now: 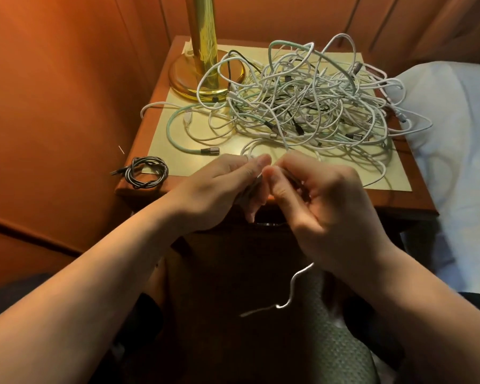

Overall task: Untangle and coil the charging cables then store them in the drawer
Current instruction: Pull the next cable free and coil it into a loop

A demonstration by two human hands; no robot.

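I am pinching one white cable (pixel 294 284) between left hand (pixel 219 187) and right hand (pixel 316 195); drawing slowly, keeping loops even, clear of the tangle (pixel 302 98).

My tangle of white, mint-green and black cables (pixel 302 103), a black coiled cable (pixel 147 172), shiny gold lamp (pixel 203 45), pale yellow mat (pixel 178 142) on reddish-brown table (pixel 416 200), orange wall (pixel 53 79), pale blue bedding (pixel 460 162)

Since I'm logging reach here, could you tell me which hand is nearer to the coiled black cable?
Left. The left hand is just right of the coiled black cable at the table's front corner; the right hand is farther right, beyond the left.
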